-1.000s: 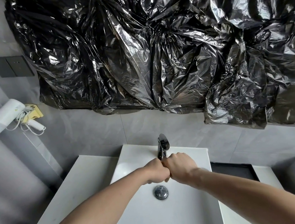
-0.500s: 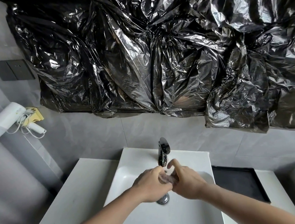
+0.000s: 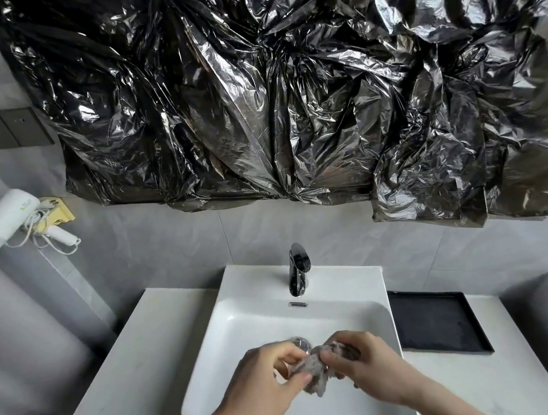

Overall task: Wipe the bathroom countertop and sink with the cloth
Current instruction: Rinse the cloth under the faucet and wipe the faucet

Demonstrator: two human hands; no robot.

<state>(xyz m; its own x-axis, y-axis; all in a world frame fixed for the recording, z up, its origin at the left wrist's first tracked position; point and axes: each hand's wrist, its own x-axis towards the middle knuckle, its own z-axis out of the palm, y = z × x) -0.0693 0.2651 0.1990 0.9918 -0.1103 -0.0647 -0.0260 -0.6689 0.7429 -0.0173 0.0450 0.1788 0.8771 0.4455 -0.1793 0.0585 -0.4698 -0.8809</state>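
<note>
Right now both hands work a small grey cloth (image 3: 314,368) over the basin of the white sink (image 3: 245,324), just in front of the drain plug, which peeks out behind the knuckles. The left hand (image 3: 270,383) pinches one end between thumb and curled fingers; the right hand (image 3: 364,365) has its fingers curled round the other end. The cloth looks bunched, limp and damp, so this reads as wringing or unfolding it before wiping.

To do it well, I would keep the cloth low over the basin so drips fall inside, squeeze firmly, then shake it out into a flat pad that covers more area per stroke.

The sink is a smooth, glossy rectangular bowl with rounded inner corners, where a flat pad may skip. The black tap (image 3: 297,270) is shiny and narrow at the foot. The pale surface (image 3: 122,391) to either side is matte and flat, and a dark shallow tray (image 3: 435,325) sits on the right part. Crinkled black plastic sheeting (image 3: 286,95) hangs on the wall above.
</note>
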